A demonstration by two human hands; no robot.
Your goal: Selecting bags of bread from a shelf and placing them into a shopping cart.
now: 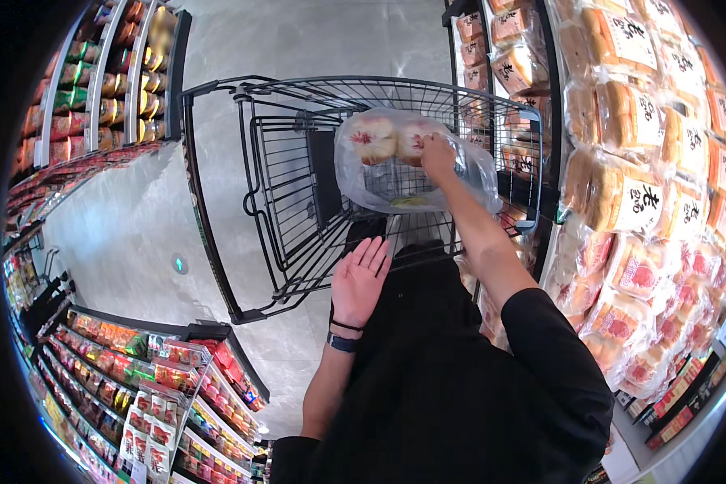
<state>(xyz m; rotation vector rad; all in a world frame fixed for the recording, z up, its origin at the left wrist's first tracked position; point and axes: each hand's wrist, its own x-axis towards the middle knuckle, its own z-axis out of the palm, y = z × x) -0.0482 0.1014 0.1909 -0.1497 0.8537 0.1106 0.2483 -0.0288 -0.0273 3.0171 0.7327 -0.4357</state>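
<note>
My right hand (437, 158) reaches into a black wire shopping cart (286, 169), its fingers closed on the edge of a clear-wrapped bread pack (373, 139). The pack shows two pale rounded loaves with red print. A translucent plastic bag (476, 173) spreads around and below it, with something yellow-green (410, 200) showing at its lower side. My left hand (360, 278) is held palm up beside the cart's near side, fingers stretched out, with nothing in it. A dark band and a watch sit on that wrist.
To the right, a tall shelf holds many bagged loaves (621, 194) and packs with red round prints (637, 270). Shelves of colourful packets (77, 97) stand at the far left. More packet shelves (161, 379) fill the lower left. Grey floor (129, 218) lies between them.
</note>
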